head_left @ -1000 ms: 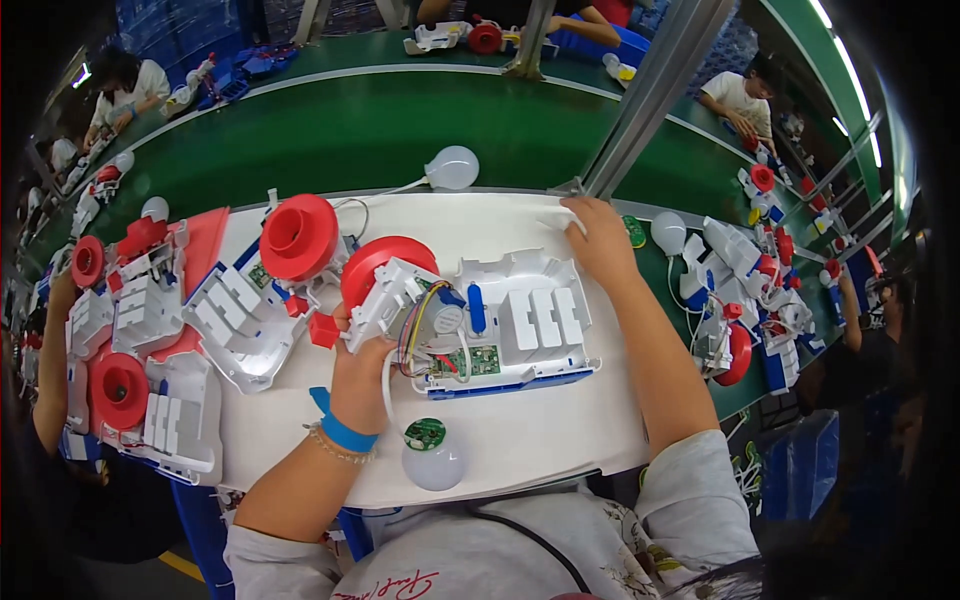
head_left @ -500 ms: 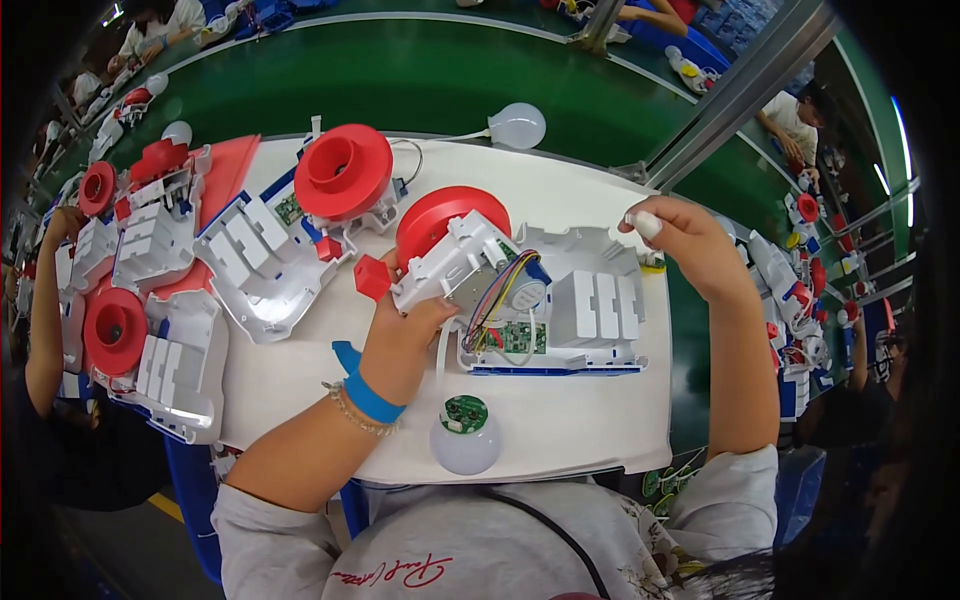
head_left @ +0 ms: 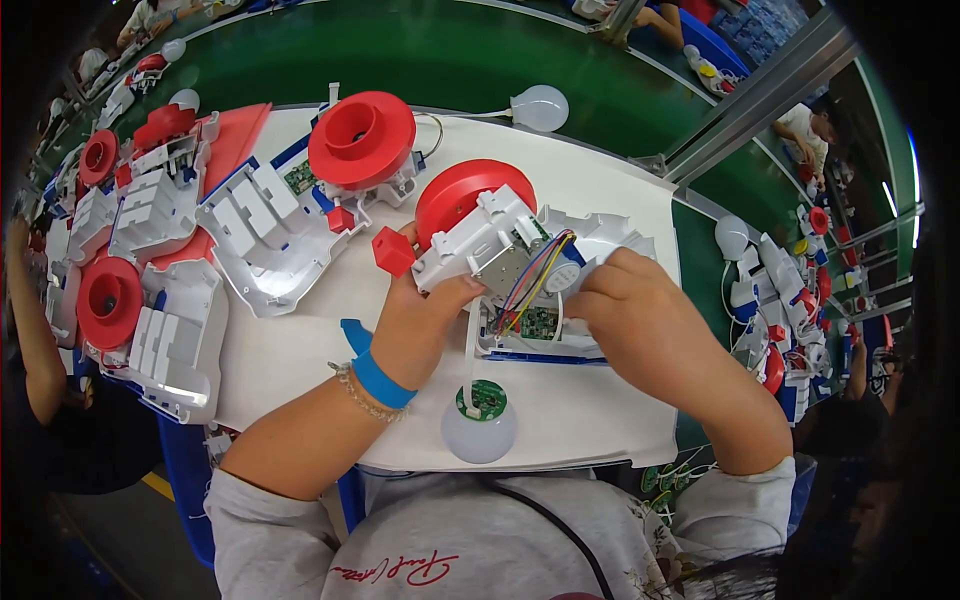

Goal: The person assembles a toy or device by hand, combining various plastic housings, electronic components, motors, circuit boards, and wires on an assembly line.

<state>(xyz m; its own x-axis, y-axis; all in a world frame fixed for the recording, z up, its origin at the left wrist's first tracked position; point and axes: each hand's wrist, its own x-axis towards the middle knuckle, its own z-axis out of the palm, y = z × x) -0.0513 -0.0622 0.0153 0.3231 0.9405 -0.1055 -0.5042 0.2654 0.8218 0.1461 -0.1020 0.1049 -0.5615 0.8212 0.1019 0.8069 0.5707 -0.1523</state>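
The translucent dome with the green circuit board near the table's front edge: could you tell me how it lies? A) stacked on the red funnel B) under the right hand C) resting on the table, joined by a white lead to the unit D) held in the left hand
C: the translucent dome rests on the white table, untouched by both hands, its white lead running up to the white-and-red unit.

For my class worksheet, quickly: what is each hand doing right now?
Left hand: shut on the white-and-red toy housing.
Right hand: fingers curled at the housing's wiring; grip cannot be told.
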